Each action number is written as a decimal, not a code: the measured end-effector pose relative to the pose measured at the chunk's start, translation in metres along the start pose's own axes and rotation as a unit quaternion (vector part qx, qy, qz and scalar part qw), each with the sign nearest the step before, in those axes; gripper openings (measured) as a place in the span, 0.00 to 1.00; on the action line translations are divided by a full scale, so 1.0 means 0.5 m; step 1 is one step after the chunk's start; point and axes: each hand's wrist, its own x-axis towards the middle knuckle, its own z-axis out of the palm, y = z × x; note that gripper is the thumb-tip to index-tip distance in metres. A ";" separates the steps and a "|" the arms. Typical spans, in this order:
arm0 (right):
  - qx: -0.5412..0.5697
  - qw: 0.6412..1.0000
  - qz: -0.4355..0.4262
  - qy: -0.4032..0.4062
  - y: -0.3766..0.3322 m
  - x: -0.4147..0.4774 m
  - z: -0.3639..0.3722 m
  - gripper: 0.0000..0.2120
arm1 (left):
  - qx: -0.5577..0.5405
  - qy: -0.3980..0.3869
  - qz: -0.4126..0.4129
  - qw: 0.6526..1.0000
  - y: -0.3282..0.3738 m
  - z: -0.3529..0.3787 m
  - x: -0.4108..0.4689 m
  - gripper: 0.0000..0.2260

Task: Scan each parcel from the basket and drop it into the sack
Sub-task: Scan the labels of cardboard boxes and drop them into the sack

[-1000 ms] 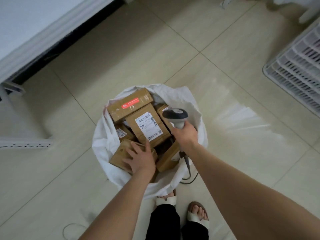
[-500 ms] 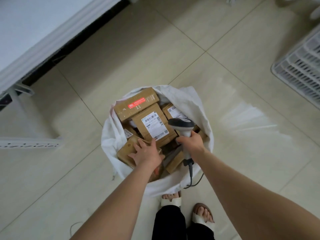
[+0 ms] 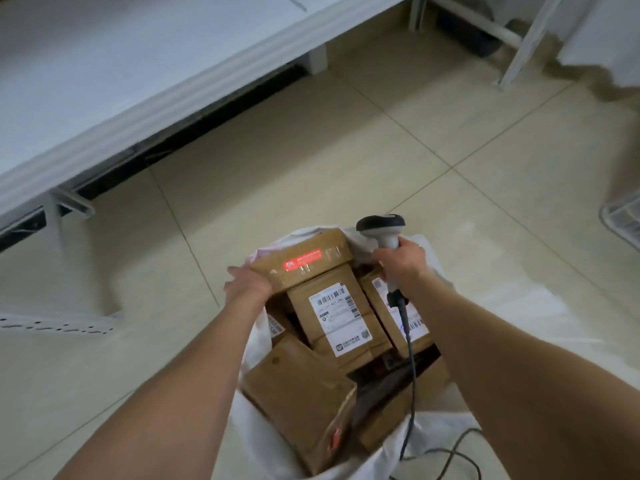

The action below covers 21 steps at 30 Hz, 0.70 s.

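A white sack (image 3: 254, 341) on the tiled floor (image 3: 346, 150) is packed full with brown parcels. The left end of the top parcel (image 3: 304, 263), marked with a red label, is touched by the left hand (image 3: 247, 287), fingers outstretched. A scanner (image 3: 381, 228) is gripped by the right hand (image 3: 403, 259) over the sack's far rim, its cable (image 3: 410, 358) trailing across a white-labelled parcel (image 3: 337, 313). A white basket (image 3: 623, 220) lies well apart at the right edge, and a white tabletop (image 3: 104, 81) at the upper left.

The parcels (image 3: 298, 386) were matt brown cardboard, the top one bound with glossy clear tape (image 3: 322, 270). Their labels (image 3: 341, 317) were smooth white paper. The sack (image 3: 251, 341) looked like thin woven plastic, possibly cloth. The scanner (image 3: 382, 230) was smooth plastic and the floor tiles (image 3: 346, 161) were glossy.
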 end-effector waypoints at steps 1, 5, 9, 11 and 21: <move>-0.006 1.000 0.002 0.002 -0.004 -0.006 0.004 0.15 | -0.054 -0.014 -0.014 0.998 -0.003 0.014 0.019 0.29; -0.019 0.999 0.018 0.033 0.005 0.008 0.007 0.16 | -0.163 -0.070 -0.032 0.984 -0.013 0.060 0.065 0.17; 0.024 0.998 0.031 0.053 0.004 -0.008 -0.012 0.16 | -0.269 -0.056 -0.069 0.959 -0.019 0.052 0.031 0.04; 0.049 0.995 0.019 0.079 -0.009 -0.041 -0.031 0.16 | -0.331 -0.012 -0.080 0.940 -0.016 0.010 0.015 0.07; 0.141 0.981 -0.034 0.129 -0.146 -0.175 -0.122 0.12 | -0.323 0.181 -0.023 0.929 0.028 -0.217 -0.095 0.06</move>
